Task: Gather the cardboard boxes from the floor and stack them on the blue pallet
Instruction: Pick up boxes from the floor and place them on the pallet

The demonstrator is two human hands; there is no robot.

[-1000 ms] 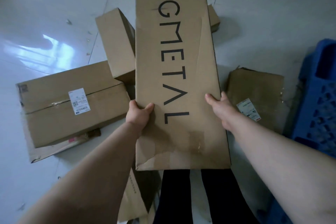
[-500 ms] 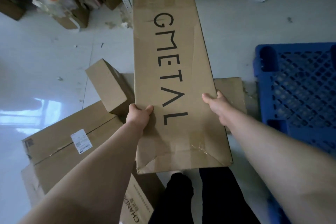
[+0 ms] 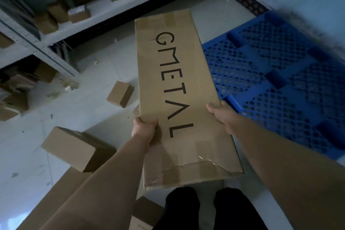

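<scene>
a long, flat cardboard box (image 3: 179, 99) printed "gmetal" is held level in the air above the person's feet. the left hand (image 3: 143, 129) grips its left long edge, thumb curled onto the top face. the right hand (image 3: 222, 115) grips the right edge the same way, its fingers hidden beneath. the blue pallet (image 3: 280, 80) lies just to the right, its mesh top bare. best to swing the box right, keep it flat, and set it square into a pallet corner. smaller boxes (image 3: 74, 147) lie on the floor (image 3: 93, 110) to the left.
</scene>
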